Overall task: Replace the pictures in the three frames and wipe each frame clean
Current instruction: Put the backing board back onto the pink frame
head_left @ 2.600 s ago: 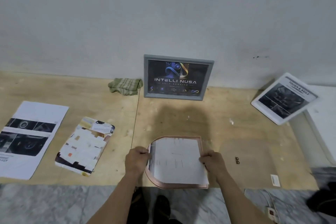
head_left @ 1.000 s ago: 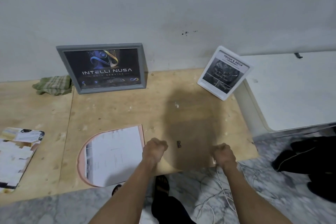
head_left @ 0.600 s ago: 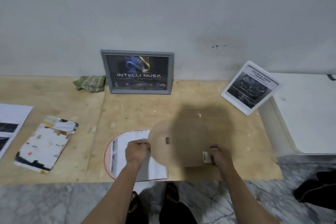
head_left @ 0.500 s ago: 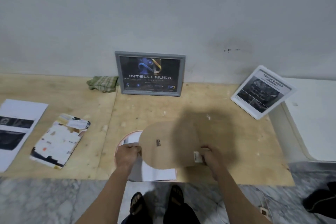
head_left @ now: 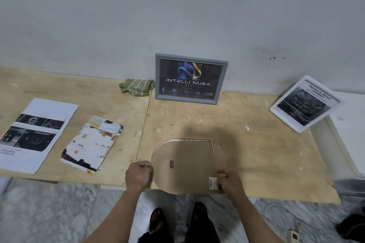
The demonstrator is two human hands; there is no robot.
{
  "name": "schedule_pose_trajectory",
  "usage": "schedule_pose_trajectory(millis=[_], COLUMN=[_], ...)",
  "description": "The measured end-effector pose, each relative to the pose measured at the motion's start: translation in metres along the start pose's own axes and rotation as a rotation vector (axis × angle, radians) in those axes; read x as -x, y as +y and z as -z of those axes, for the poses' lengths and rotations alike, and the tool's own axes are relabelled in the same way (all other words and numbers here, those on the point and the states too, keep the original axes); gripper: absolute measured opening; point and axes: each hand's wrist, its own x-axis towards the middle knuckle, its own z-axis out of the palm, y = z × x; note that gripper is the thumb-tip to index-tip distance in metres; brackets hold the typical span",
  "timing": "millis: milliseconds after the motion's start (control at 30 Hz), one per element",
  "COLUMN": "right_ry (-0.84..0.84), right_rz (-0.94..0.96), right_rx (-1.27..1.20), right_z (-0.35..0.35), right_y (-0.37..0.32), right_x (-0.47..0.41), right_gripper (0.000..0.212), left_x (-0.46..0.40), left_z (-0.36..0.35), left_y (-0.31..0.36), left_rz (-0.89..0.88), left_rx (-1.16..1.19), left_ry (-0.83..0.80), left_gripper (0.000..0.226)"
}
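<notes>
At the near edge of the plywood surface [head_left: 256,163]: one brown backing board [head_left: 185,165], lying flat, one end rounded and pointing left, straight end to the right, long axis running left to right; a thin copper-coloured frame rim [head_left: 189,139] shows along its far edge, so the board sits over a frame of the same outline. Small dark hanger fitting [head_left: 172,164] near the rounded end; white label [head_left: 212,183] at the near right corner. Left hand [head_left: 139,175], fingers curled, grips the rounded end; right hand [head_left: 229,182], fingers curled, pinches the near right corner by the label. Far side, leaning on the pale grey wall [head_left: 177,16]: grey frame [head_left: 190,78] with a dark "INTELLI NUSA" print, upright, landscape; green checked cloth [head_left: 136,87] crumpled just beside it on the left. Right: white frame [head_left: 305,103] with a black-and-white print, tilted against a white block. Left: printed sheet [head_left: 33,134] and a worn picture [head_left: 91,144], both flat, well apart from the board. Below: marbled floor [head_left: 49,213], white cable [head_left: 280,215], sandalled feet.
</notes>
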Motion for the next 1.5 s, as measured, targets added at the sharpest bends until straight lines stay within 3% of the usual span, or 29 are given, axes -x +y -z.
schedule_pose_trajectory(millis=[167, 233, 367, 467, 633, 800, 967, 1067, 1133, 1233, 1300, 1433, 1500], right_ry=[0.041, 0.032, 0.029, 0.006, -0.054, -0.143, -0.084, -0.132, -0.13, -0.054, -0.109, -0.289, -0.238], right_rz=[0.004, 0.03, 0.043, -0.024, -0.104, -0.048, 0.066, 0.066, 0.051, 0.011, 0.027, 0.079, 0.101], right_rx=[-0.016, 0.017, 0.026, -0.056, -0.145, -0.384, -0.417, -0.466, -0.531, -0.633, -0.614, -0.518, -0.527], right_z=[-0.006, -0.009, -0.018, -0.02, -0.013, -0.011, -0.011, -0.007, -0.003, 0.003, 0.005, 0.007, 0.006], right_y=[-0.005, -0.013, -0.024, -0.027, -0.022, -0.027, -0.038, -0.049, -0.059, -0.074, -0.083, -0.094, -0.095], right_x=[0.01, 0.014, 0.01, 0.003, -0.003, 0.009, 0.011, 0.015, 0.013, 0.008, 0.009, 0.016, 0.014], right_gripper=[0.036, 0.027, 0.013, 0.005, 0.02, 0.024, 0.03, 0.028, 0.016, 0.021, 0.024, 0.021, 0.021], left_x=[0.002, 0.002, 0.001, 0.001, -0.005, 0.004, 0.005, 0.002, 0.006, 0.01, 0.01, 0.005, 0.008], left_z=[0.001, -0.003, -0.009, -0.011, -0.002, 0.004, 0.002, 0.011, 0.02, 0.031, 0.038, 0.046, 0.048], left_y=[0.008, 0.012, 0.016, 0.016, 0.017, 0.029, 0.029, 0.025, 0.025, 0.026, 0.029, 0.039, 0.043], left_rz=[-0.128, -0.196, -0.236, -0.182, 0.004, 0.05, 0.018, 0.038, 0.01, -0.016, -0.025, -0.095, -0.131], left_rx=[-0.13, -0.217, -0.272, -0.189, 0.068, 0.361, 0.467, 0.507, 0.48, 0.355, 0.352, 0.397, 0.397], left_ry=[0.015, -0.008, -0.065, -0.087, -0.246, -0.41, -0.326, -0.344, -0.431, -0.562, -0.531, -0.42, -0.429], left_gripper=[0.028, 0.031, 0.009, 0.012, 0.018, 0.048, 0.062, 0.067, 0.063, 0.046, 0.025, 0.017, 0.02])
